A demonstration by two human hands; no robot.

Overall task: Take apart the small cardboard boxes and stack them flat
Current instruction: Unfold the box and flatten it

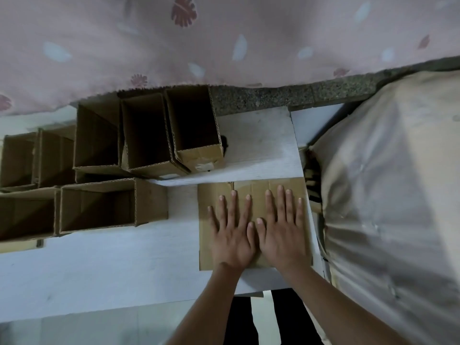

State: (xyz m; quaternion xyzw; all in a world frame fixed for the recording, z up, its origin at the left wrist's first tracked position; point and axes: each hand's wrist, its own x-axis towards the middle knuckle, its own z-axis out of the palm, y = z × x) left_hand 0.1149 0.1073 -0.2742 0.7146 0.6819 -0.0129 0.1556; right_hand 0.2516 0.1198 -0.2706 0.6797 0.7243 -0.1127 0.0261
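A flattened cardboard box (214, 195) lies on the white board at centre right. My left hand (232, 232) and my right hand (281, 230) press flat on it side by side, fingers straight and spread. Several open upright cardboard boxes stand to the left: a tall one (199, 158) nearest the flat piece, another (146, 135) beside it, a third (97, 138) further left, and a lower one (151, 202) in front. More boxes (27, 212) fill the far left edge.
A white board (112, 265) serves as the work surface. A pink patterned cloth (224, 33) hangs across the back. A large pale sack (393, 195) bulges at the right edge. A speckled stone ledge (286, 95) runs behind the boxes. Dark trouser legs (241, 319) show below.
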